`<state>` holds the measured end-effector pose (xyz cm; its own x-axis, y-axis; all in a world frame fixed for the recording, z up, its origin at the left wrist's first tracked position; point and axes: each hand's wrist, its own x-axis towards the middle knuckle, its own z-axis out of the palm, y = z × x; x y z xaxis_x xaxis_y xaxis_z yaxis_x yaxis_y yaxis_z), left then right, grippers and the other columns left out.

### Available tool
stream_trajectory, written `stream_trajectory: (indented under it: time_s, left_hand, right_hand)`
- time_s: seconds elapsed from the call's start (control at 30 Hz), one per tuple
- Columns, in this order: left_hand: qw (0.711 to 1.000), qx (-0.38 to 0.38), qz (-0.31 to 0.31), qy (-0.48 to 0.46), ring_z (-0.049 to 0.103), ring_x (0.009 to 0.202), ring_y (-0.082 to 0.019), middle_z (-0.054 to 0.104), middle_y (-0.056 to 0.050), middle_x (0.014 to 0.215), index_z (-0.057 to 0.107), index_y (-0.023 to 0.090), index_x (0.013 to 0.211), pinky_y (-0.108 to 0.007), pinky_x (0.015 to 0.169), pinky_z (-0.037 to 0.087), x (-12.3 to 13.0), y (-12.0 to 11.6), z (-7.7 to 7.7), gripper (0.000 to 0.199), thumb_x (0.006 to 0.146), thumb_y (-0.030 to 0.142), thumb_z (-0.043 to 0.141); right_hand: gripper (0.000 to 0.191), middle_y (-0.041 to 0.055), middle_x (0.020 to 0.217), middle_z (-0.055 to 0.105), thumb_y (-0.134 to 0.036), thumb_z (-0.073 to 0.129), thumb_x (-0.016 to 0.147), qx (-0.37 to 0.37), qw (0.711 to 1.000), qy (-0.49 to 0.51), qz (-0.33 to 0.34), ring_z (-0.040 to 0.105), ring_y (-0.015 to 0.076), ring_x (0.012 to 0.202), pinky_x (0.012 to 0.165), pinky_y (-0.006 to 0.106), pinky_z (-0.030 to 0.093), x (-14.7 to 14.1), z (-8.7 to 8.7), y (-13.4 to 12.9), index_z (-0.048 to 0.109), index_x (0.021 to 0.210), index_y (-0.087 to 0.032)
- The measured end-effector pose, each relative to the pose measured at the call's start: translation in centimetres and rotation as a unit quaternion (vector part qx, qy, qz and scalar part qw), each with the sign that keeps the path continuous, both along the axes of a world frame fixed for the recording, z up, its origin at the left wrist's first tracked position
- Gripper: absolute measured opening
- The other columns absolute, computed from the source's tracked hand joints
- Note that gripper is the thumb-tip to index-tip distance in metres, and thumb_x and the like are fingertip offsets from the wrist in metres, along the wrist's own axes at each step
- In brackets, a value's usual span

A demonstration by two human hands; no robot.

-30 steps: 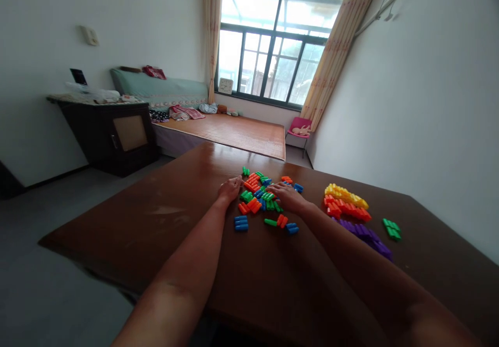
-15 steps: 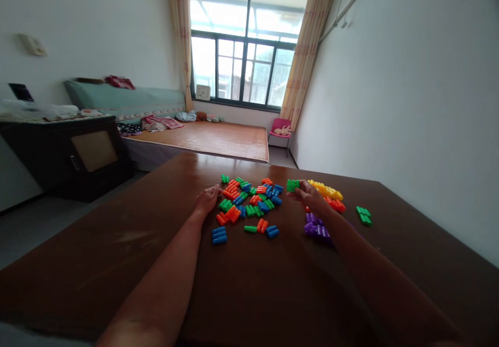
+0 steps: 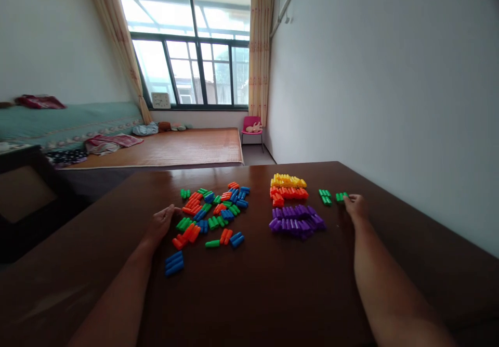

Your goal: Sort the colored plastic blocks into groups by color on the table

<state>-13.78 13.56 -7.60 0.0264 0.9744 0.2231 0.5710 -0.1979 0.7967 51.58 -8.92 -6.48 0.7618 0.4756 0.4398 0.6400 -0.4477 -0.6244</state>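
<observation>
- Step in hand looks like placing: your right hand (image 3: 355, 205) pinches a green piece (image 3: 341, 197) by its right end, just right of the green block (image 3: 325, 197).
- Next move likely calls for loosening that pinch without nudging the block.
- Right arm reaches forward, low over the tabletop (image 3: 257, 295).
- Left hand (image 3: 162, 219) is low, just left of the mixed pieces (image 3: 214, 223), fingers loosely curled; can't tell if it holds anything.
- Purple row (image 3: 290, 213) sits between your hands.
</observation>
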Motion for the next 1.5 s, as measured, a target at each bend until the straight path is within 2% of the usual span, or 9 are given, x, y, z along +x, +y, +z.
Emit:
stream_trajectory:
  time_s: [0.23, 0.6, 0.8, 0.93, 1.1, 1.2, 1.3, 1.4, 1.5]
  left_hand:
    - [1.0, -0.005, 0.001, 0.003, 0.069, 0.091, -0.027, 0.077, -0.003, 0.091, 0.075, 0.023, 0.086, -0.034, 0.082, 0.053, 0.0, 0.0, 0.0, 0.055, 0.079, 0.067, 0.043]
    - [1.0, 0.008, 0.004, 0.019, 0.068, 0.091, -0.026, 0.076, -0.008, 0.094, 0.074, 0.018, 0.089, -0.033, 0.081, 0.053, 0.3, -0.4, -0.2, 0.065, 0.082, 0.071, 0.037]
    - [0.999, 0.023, 0.0, 0.037, 0.068, 0.086, -0.023, 0.076, -0.007, 0.094, 0.074, 0.018, 0.089, -0.03, 0.077, 0.05, 0.5, -0.5, -0.6, 0.064, 0.087, 0.067, 0.033]
    - [0.998, 0.031, 0.001, 0.053, 0.067, 0.085, -0.022, 0.075, -0.007, 0.093, 0.074, 0.018, 0.088, -0.03, 0.075, 0.049, 0.5, -0.6, -0.6, 0.06, 0.09, 0.062, 0.033]
    - [0.998, 0.027, 0.013, 0.052, 0.067, 0.084, -0.021, 0.075, -0.006, 0.092, 0.074, 0.018, 0.087, -0.028, 0.071, 0.047, 0.9, -1.1, -0.2, 0.056, 0.091, 0.058, 0.034]
    - [0.997, 0.027, 0.019, 0.065, 0.067, 0.083, -0.02, 0.075, -0.006, 0.093, 0.074, 0.019, 0.087, -0.028, 0.071, 0.047, 1.1, -1.3, 0.1, 0.054, 0.093, 0.054, 0.034]
    - [0.996, 0.015, 0.028, 0.084, 0.066, 0.083, -0.02, 0.075, -0.006, 0.094, 0.074, 0.02, 0.089, -0.028, 0.071, 0.045, 1.3, -1.4, 0.2, 0.052, 0.094, 0.052, 0.033]
    - [0.996, 0.006, 0.033, 0.083, 0.066, 0.083, -0.02, 0.076, -0.006, 0.094, 0.074, 0.02, 0.088, -0.029, 0.071, 0.044, 1.4, -1.3, 0.2, 0.052, 0.095, 0.051, 0.033]
    - [0.997, 0.004, 0.033, 0.075, 0.066, 0.084, -0.02, 0.076, -0.006, 0.094, 0.074, 0.02, 0.088, -0.028, 0.07, 0.044, 1.5, -1.3, 0.1, 0.051, 0.095, 0.051, 0.034]
  right_hand:
    - [0.034, 0.0088, 0.126, 0.058, -0.037, 0.057, 0.094, -0.062, 0.998, 0.011, -0.018, 0.06, 0.0204, 0.105, 0.089, 0.042, 0.053, -1.6, 0.4, 0.5, 0.058, 0.123, -0.019]
    - [0.033, 0.0163, 0.106, 0.069, -0.034, 0.048, 0.093, -0.154, 0.988, -0.015, -0.01, 0.064, 0.028, 0.097, 0.083, 0.039, 0.049, 0.7, -1.7, 1.0, 0.069, 0.109, -0.015]
    - [0.054, 0.0161, 0.119, 0.066, -0.06, 0.051, 0.083, -0.191, 0.972, -0.123, 0.052, 0.061, 0.0325, 0.105, 0.087, 0.044, 0.046, 0.6, -3.9, 3.0, 0.064, 0.121, -0.023]
    - [0.054, 0.0168, 0.116, 0.068, -0.056, 0.054, 0.079, -0.201, 0.968, -0.123, 0.089, 0.062, 0.0345, 0.106, 0.091, 0.047, 0.046, 0.8, -5.2, 3.4, 0.062, 0.119, -0.021]
    - [0.06, 0.0208, 0.121, 0.064, -0.061, 0.046, 0.082, -0.122, 0.976, -0.161, 0.084, 0.055, 0.0396, 0.118, 0.096, 0.054, 0.043, 0.7, -3.4, 3.4, 0.058, 0.123, -0.02]
    - [0.052, 0.0183, 0.125, 0.062, -0.056, 0.038, 0.091, -0.013, 0.964, -0.216, 0.156, 0.054, 0.0376, 0.118, 0.1, 0.056, 0.04, -4.5, 0.6, 3.8, 0.055, 0.127, -0.022]
    - [0.04, 0.0119, 0.116, 0.066, -0.05, 0.041, 0.094, 0.033, 0.934, -0.197, 0.297, 0.061, 0.033, 0.105, 0.093, 0.054, 0.047, -14.7, 4.3, 4.5, 0.059, 0.121, -0.026]
    - [0.036, 0.0094, 0.112, 0.068, -0.044, 0.046, 0.095, -0.039, 0.833, -0.206, 0.512, 0.06, 0.0263, 0.106, 0.091, 0.044, 0.049, -26.1, 5.7, 5.3, 0.062, 0.12, -0.023]
    - [0.038, 0.0084, 0.125, 0.065, -0.04, 0.053, 0.094, -0.122, 0.722, -0.292, 0.616, 0.052, 0.0261, 0.121, 0.097, 0.043, 0.043, -34.3, 5.5, 6.9, 0.059, 0.128, -0.024]
